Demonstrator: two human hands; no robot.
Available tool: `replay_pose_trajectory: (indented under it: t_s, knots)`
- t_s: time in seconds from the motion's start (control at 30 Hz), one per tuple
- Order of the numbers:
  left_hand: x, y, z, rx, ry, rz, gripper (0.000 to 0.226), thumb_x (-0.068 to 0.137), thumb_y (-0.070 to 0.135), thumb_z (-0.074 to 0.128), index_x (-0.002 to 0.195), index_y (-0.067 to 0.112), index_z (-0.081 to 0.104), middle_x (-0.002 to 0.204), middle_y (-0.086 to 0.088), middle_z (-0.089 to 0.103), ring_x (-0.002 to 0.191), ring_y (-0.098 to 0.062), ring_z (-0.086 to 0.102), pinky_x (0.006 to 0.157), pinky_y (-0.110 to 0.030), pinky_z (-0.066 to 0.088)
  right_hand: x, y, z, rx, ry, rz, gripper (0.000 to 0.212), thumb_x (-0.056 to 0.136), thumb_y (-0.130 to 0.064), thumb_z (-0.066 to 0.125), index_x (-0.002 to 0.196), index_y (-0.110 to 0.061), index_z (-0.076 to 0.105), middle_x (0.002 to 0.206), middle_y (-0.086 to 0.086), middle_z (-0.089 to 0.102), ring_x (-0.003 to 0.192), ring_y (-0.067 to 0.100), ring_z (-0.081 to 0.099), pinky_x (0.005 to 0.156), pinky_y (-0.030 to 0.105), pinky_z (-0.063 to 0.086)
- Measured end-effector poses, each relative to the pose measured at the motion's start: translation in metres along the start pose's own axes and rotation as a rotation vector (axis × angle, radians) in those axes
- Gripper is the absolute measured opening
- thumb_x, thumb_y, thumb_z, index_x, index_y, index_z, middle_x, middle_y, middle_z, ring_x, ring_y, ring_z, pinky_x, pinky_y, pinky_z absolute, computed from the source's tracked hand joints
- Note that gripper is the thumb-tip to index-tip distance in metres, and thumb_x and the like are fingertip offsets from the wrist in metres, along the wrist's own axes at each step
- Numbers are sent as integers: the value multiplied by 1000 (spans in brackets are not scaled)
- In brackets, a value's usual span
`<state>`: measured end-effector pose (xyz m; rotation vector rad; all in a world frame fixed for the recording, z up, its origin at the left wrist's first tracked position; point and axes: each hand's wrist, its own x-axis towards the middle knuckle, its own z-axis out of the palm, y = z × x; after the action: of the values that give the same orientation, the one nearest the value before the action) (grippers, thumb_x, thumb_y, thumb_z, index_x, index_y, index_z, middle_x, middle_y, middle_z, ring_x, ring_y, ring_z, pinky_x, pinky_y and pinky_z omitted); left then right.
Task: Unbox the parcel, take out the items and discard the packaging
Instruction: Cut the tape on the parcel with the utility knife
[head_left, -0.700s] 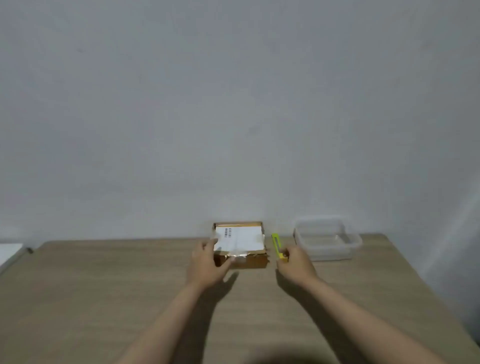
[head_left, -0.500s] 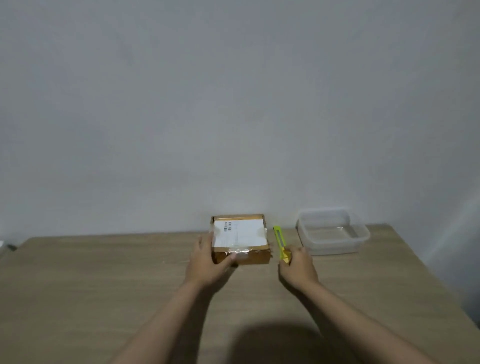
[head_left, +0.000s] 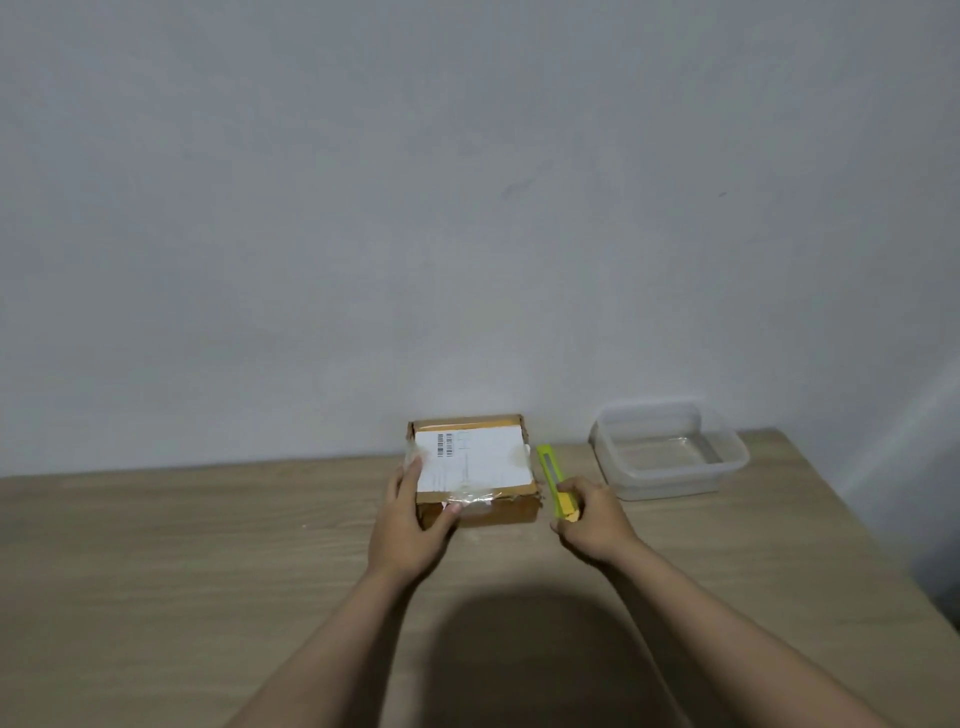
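While gripping: fingers (head_left: 451, 508) round parcel (head_left: 475, 470).

Brown cardboard parcel (head_left: 475, 470), sealed with clear tape, white barcoded shipping label on its top face, lying flat on the wooden table by the wall. Yellow-green utility knife (head_left: 551, 477) just beside its right side.
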<state>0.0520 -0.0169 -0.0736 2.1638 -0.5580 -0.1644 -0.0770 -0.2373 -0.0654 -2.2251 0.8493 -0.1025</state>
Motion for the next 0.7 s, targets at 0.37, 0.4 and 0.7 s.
replay_pose_trajectory:
  t_s: [0.37,0.4,0.7]
  knots:
    - [3,-2,0,-68,44,7,84,67,57,71,139,28,40,140,1,42,128,-16,43,102,-37,42,-17,-18,-25,464,40,52,40,68,4,78,100,-6,56,64,2,45,52,7,47,44,10,41]
    - [3,-2,0,-85,42,-2,86,64,59,71,139,28,41,139,2,43,127,-15,43,102,-35,42,-19,-22,-27,528,69,24,40,69,7,77,101,-5,56,64,3,45,47,4,49,43,9,41]
    - [0,4,-2,-116,54,-1,86,61,57,73,135,25,44,131,5,47,118,-9,48,92,-23,40,-2,-65,-7,382,-7,-202,43,67,-4,81,103,-15,60,68,-3,45,52,3,46,55,16,40]
